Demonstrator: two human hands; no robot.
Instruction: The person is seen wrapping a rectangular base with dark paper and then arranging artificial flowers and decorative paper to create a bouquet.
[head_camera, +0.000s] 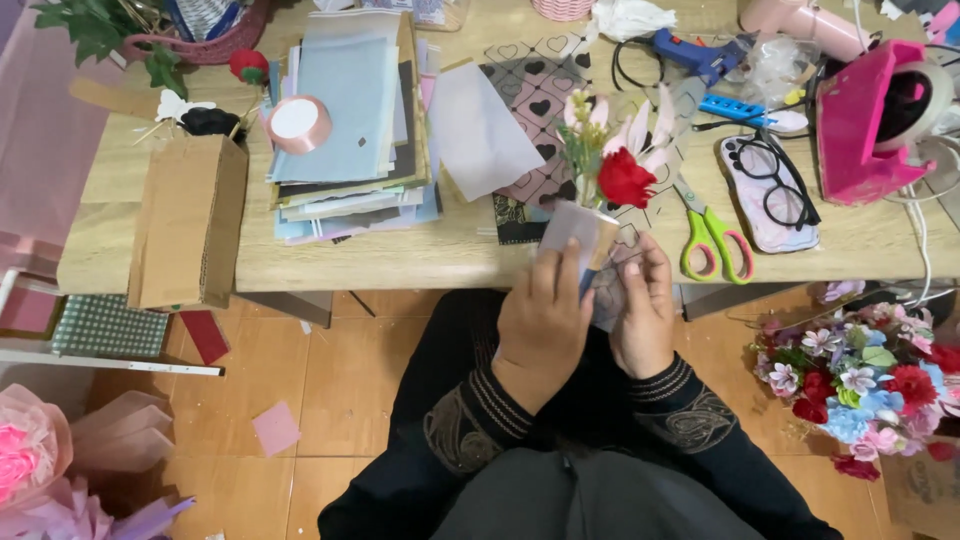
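A small bouquet (612, 160) with a red rose, pale pink petals and green sprigs stands up between my hands, just in front of the wooden table's (400, 262) edge. Pale translucent wrapping paper (573, 228) is folded round its stems. My left hand (540, 320) presses the wrap from the left, fingers over the paper. My right hand (642, 320) holds the wrap and stems from the right. Both wrists wear dark patterned sleeves.
On the table lie a stack of coloured paper sheets (350, 130), a pink ribbon roll (299, 124), green-handled scissors (712, 238), glasses on a phone (768, 190), a blue glue gun (700, 55), a pink tape dispenser (868, 115) and a cardboard box (190, 220). Finished bouquets (860, 385) sit on the floor right.
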